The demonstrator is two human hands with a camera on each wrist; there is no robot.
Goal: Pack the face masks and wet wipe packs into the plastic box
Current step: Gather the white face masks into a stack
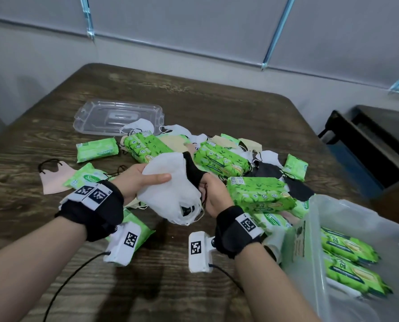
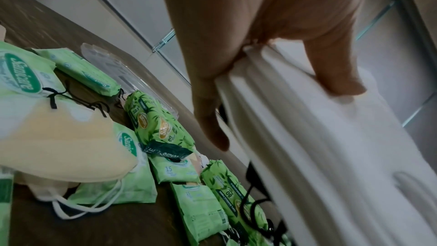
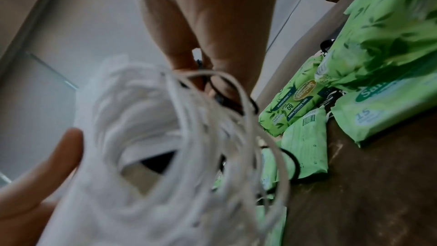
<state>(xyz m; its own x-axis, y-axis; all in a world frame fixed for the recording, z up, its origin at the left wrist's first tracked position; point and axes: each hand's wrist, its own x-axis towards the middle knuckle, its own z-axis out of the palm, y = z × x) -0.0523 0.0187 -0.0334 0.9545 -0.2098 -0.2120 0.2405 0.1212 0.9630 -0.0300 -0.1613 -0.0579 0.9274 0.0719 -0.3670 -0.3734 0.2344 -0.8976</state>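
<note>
Above the middle of the table, both hands hold a stack of white face masks. My left hand grips its left side, thumb on top; in the left wrist view the left hand clamps the white stack. My right hand pinches a black mask and the ear loops at the stack's right edge. In the right wrist view, white loops hang below the right hand. The plastic box at the lower right holds green wet wipe packs.
More green wipe packs and white, beige and black masks lie piled behind the hands. A peach mask lies at the left. The clear lid rests at the back. A dark bench stands right of the table.
</note>
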